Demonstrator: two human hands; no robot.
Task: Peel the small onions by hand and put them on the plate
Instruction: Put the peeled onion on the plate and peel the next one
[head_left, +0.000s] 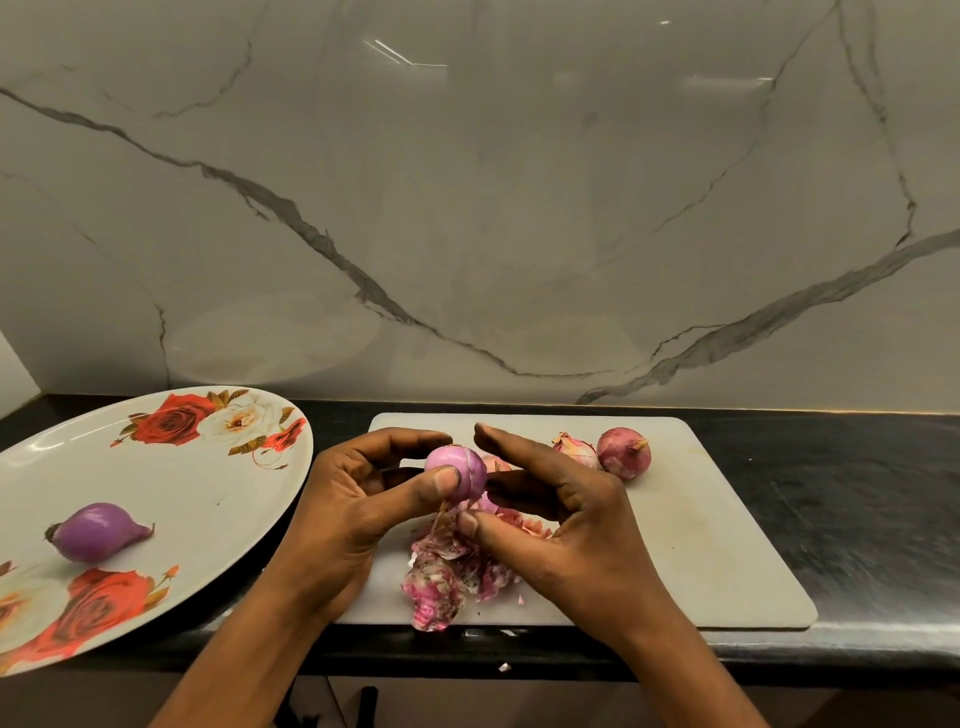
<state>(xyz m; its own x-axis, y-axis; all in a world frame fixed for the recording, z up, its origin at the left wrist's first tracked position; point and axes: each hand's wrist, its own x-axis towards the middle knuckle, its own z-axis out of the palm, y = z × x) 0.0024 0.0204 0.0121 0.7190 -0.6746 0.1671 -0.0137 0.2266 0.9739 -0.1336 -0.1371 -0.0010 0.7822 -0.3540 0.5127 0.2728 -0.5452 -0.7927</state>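
Observation:
My left hand (358, 499) grips a small pink onion (465, 465) between thumb and fingers, above the white cutting board (701, 519). My right hand (561, 525) is right beside it, thumb pinching a strip of skin at the onion's lower end, index finger stretched over the top. One peeled purple onion (96, 531) lies on the white rose-patterned plate (218, 483) at the left. Two unpeeled onions sit at the back of the board: a reddish one (623, 452) and a paler one (575, 449) partly behind my right hand.
A heap of pink onion skins (447, 577) lies on the board near its front edge, under my hands. The board and plate rest on a black counter (857, 509) against a veined marble wall (467, 208). The plate overhangs the counter's front.

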